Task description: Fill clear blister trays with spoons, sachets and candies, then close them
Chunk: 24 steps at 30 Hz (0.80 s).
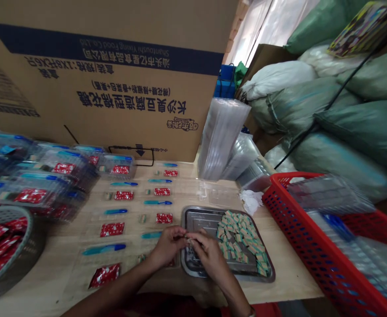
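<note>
My left hand [170, 246] and my right hand [209, 253] meet over the left side of a metal tray [196, 215]. Their fingertips pinch together around something small, mostly hidden by the fingers. Small tan-and-green blocks [242, 233] lie heaped on the tray's right side, beside my right hand. Left of my hands, clear plastic shells sit in rows on the table. A blue pen [105, 249], a red patterned packet [105, 275] and, in many of them, a small block [142, 218] lie in these shells. My left forearm passes over the nearest ones.
Filled clear packs [31, 193] are stacked at left, behind a grey basket [31, 233] of red packets. A big cardboard box [130, 119] stands at the back. Nested clear shells [222, 136] rise near crumpled tissue [251, 201]. A red basket [299, 251] borders the right; sacks [338, 149] lie beyond.
</note>
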Each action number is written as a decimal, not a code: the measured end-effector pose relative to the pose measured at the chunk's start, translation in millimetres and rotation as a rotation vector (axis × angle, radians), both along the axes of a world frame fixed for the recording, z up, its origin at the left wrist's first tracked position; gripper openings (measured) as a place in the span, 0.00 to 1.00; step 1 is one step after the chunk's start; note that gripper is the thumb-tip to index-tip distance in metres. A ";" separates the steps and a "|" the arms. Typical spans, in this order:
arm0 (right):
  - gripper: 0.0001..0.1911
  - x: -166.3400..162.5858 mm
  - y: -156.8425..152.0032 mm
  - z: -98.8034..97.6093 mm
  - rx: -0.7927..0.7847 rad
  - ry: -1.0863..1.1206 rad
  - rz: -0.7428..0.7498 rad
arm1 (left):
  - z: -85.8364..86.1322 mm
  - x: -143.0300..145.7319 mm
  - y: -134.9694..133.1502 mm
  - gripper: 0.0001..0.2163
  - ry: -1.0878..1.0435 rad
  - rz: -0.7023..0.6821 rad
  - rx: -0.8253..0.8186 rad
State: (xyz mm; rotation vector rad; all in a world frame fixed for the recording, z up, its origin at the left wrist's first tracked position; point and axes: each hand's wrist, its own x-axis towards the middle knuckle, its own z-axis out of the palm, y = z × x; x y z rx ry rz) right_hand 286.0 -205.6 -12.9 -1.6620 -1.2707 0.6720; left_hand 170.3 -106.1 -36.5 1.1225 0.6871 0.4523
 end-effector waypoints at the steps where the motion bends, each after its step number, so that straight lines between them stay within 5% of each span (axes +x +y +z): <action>1: 0.11 -1.9 2.7 0.3 -0.008 -0.024 0.009 | 0.6 -2.9 1.9 0.13 0.000 0.005 -0.010; 11: 0.06 -28.6 36.6 -1.0 -0.007 -0.143 0.078 | 14.3 -48.1 23.3 0.16 -0.078 -0.042 0.045; 20: 0.07 -84.6 78.6 -1.3 0.012 -0.156 0.418 | 6.5 -124.1 26.6 0.21 -0.015 0.230 -0.040; 24: 0.06 -114.6 118.0 -5.0 -0.055 -0.032 0.512 | 8.7 -179.9 44.6 0.13 0.126 0.420 0.214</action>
